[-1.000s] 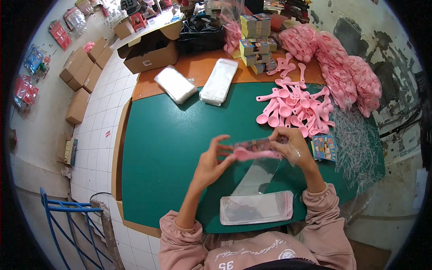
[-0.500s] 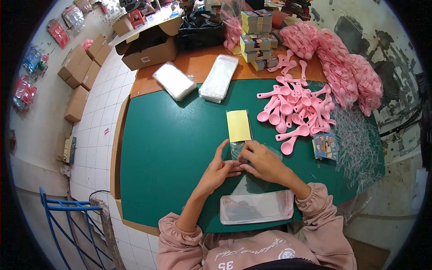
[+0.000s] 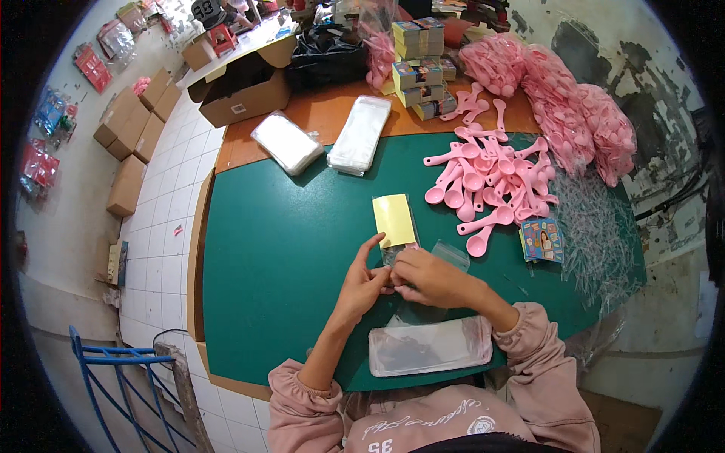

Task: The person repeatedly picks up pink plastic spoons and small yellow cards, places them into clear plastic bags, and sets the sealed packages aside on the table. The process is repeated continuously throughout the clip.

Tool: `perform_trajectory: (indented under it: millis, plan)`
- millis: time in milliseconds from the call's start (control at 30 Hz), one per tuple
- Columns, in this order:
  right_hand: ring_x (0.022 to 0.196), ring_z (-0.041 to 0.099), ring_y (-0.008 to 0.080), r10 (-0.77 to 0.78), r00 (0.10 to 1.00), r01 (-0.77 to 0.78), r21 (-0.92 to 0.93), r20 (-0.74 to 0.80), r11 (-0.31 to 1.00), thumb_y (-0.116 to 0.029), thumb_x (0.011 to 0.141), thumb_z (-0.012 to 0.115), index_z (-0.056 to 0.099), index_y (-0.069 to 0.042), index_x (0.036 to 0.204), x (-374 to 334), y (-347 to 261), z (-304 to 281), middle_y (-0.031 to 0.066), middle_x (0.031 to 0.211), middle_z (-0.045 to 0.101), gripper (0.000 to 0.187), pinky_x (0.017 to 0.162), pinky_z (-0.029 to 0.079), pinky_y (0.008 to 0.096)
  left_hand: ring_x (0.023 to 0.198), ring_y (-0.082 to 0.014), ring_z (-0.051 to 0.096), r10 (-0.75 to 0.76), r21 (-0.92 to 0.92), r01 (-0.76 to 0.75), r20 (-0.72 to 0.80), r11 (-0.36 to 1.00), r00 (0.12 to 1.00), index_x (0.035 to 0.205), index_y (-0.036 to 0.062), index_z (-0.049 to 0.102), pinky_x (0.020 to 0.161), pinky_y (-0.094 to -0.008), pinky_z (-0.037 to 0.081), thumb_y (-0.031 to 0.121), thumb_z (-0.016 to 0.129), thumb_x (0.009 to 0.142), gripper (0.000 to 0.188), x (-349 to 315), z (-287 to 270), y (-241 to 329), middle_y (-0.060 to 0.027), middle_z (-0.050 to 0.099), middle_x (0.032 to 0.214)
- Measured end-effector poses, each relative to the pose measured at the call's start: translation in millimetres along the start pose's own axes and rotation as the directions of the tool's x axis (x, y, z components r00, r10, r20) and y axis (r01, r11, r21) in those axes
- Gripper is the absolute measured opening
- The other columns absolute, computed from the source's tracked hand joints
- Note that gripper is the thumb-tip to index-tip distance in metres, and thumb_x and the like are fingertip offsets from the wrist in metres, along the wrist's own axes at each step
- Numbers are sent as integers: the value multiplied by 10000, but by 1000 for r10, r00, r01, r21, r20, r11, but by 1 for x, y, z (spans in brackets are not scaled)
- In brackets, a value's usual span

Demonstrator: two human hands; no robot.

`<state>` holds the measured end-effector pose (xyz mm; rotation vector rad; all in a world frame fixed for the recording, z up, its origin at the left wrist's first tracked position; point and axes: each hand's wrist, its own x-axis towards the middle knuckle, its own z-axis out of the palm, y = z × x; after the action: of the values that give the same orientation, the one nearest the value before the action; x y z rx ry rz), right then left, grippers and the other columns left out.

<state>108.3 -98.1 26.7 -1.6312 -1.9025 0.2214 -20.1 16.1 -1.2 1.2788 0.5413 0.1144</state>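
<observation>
A clear plastic bag (image 3: 388, 255) lies in front of me with a yellow card (image 3: 394, 219) in its far part. A bit of pink shows just below the card. My left hand (image 3: 364, 285) pinches the bag's near end between thumb and curled fingers, its index finger stretched toward the card. Closed beside it, my right hand (image 3: 429, 278) grips the same end, and the fingertips of both hands meet. The exact fold between them is hidden. Another clear bag (image 3: 451, 255) sticks out from behind my right hand. Nearer me lies a stack of clear bags (image 3: 430, 347).
Pink measuring spoons (image 3: 491, 177) are heaped at the right, next to small printed cards (image 3: 541, 240) and clear plastic strips (image 3: 593, 226). Farther back are bag stacks (image 3: 361, 136), bundled cards (image 3: 419, 68), bagged pink spoons (image 3: 559, 106) and a cardboard box (image 3: 245, 94).
My hands have drawn together over the bag's near end, and the left fingers have curled in. The yellow card now sits slightly tilted and closer to my left index finger.
</observation>
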Motion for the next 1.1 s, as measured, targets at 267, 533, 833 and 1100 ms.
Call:
perform_trajectory:
  millis: [267,533,833,1100]
  plan:
    - [707,536,132,558,829,-474,571,33,670,-76,775,590,548,-11,857,-74,96,-137,30,828,552,113,633,447,272,908,-162,606,-46,-35,47,52,998,998,1160,65,458,712,-227,464,88,380,912,261,-1,-13,4,-97,612,1012]
    - [974,485,225,326,877,-351,-5,-354,937,31,645,590,431,-38,1121,-61,64,-99,117,1048,471,508,817,406,327,919,-136,590,5,-37,-4,47,999,999,1082,35,517,745,-220,463,136,394,927,223,-1,-9,4,-84,602,1036]
    - [773,502,155,452,884,-369,410,-123,834,-69,736,640,533,-14,858,-19,33,1,74,887,448,171,664,434,259,885,-154,605,0,-30,2,78,1000,997,1093,65,493,714,-243,481,122,465,894,209,-4,-17,20,-115,602,982]
    - [722,538,92,470,882,-315,714,-23,626,-98,806,606,515,3,836,-25,43,17,47,834,506,139,610,453,220,780,-147,591,395,629,-301,-10,716,919,931,10,554,591,-249,515,80,627,772,188,3,-11,5,-69,566,907]
